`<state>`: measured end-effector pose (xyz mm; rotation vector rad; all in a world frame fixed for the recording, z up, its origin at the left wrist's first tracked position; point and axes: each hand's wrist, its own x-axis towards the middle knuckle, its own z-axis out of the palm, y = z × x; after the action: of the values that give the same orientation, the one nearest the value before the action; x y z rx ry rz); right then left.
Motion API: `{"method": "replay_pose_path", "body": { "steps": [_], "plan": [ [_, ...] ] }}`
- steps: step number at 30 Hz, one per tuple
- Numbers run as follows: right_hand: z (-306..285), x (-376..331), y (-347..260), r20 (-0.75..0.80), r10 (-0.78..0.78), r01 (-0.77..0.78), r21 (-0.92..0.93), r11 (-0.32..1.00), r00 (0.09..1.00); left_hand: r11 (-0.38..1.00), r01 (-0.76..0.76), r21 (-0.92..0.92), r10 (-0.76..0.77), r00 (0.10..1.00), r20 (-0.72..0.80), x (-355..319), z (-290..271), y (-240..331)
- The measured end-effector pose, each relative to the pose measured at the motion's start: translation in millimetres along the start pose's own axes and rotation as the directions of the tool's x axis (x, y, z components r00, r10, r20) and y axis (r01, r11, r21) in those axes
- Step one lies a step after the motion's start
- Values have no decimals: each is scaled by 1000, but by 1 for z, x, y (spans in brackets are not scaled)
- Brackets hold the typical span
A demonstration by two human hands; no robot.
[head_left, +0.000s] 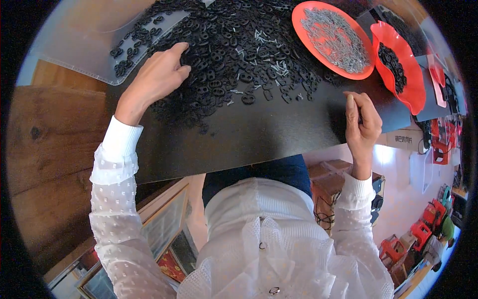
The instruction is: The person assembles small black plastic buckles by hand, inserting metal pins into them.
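Observation:
A wide heap of small black plastic pieces (214,74), many of them oval with holes, covers the far side of a dark table. Over its left part reaches my left hand (162,72), palm down, thumb and index finger apart at the pieces. I see nothing held between them; the other fingers are hidden. My right hand (362,118) is closed near the table's right part, thumb against curled fingers, and whatever it may hold is hidden. Small silvery metal pieces (281,67) lie scattered on the heap. Many more fill a round red-orange plate (303,37) at the far right.
Beside the plate stands a wavy-rimmed red bowl (416,82) holding black pieces. A clear plastic bin (89,72) with black pieces lies tipped at the far left. Brown wood (55,149) is left of the table. Red stools (420,234) and people appear at lower right.

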<state>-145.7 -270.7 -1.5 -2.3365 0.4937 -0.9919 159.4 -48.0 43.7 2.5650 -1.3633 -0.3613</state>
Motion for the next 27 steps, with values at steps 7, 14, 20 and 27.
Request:
{"method": "replay_pose_path", "body": {
  "steps": [7, 14, 20, 27],
  "plan": [
    [1, 1, -2, 9, 24, -24, 12, 1000, 1000, 990, -140, 13, 140, 989, -43, 13, 7, 9],
    [2, 1, 2, -16, -15, 15, -22, 1000, 1000, 932, -131, 338, 179, 977, -115, 2, 1, 31],
    [3, 2, 3, 3, 4, -4, -11, 1000, 1000, 868, -194, 456, 228, 973, -21, 17, 7, 28],
    [3, 1, 2, -12, 19, -18, 17, 1000, 1000, 882, -196, 429, 250, 966, -72, 11, 9, 2]
  ]
}}
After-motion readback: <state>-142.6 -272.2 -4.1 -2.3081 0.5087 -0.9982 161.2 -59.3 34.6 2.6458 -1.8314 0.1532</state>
